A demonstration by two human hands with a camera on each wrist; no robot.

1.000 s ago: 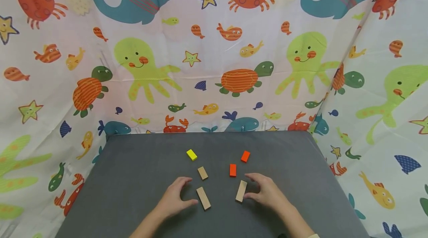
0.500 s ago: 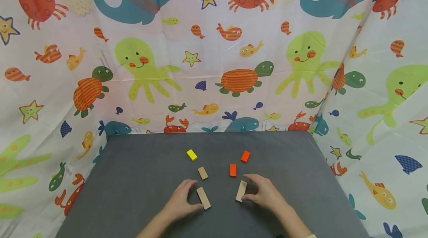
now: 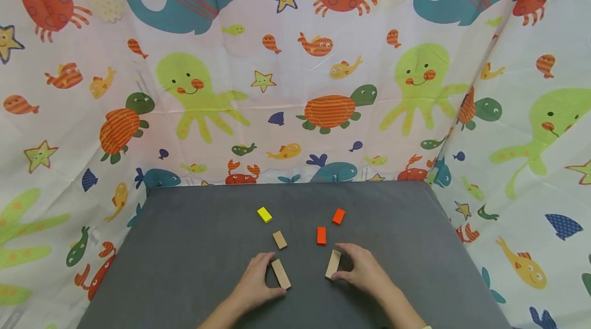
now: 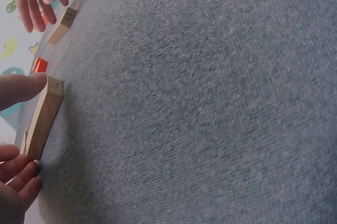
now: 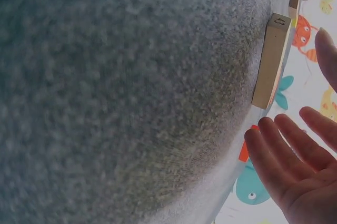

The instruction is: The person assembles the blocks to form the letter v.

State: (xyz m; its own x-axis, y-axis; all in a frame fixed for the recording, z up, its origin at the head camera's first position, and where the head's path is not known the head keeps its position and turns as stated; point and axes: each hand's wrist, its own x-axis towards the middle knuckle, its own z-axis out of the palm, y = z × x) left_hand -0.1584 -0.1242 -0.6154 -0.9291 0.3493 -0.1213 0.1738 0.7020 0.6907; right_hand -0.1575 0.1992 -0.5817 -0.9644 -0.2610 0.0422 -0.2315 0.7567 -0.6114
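Observation:
My left hand (image 3: 256, 280) spans a long plain wooden block (image 3: 281, 274) lengthwise, thumb at its near end and fingertips at its far end. In the left wrist view the thumb overlaps the block's marked end, while several fingertips meet the other end. My right hand (image 3: 367, 270) curves round the outer side of a second long wooden block (image 3: 333, 264). The right wrist view shows this block (image 5: 272, 61) lying on its side, number on its end, with thumb and fingers spread apart from it.
Farther back on the grey cloth-covered table (image 3: 194, 236) lie a shorter wooden block (image 3: 279, 239), a yellow block (image 3: 264, 214) and two orange blocks, one nearer (image 3: 321, 235) and one farther (image 3: 339, 216). A curtain (image 3: 281, 98) printed with sea animals hangs behind the table.
My left hand has moved right and closed in on the left long block, its thumb coming to the near end. My right hand has shifted slightly left and nearer. The blocks have stayed put.

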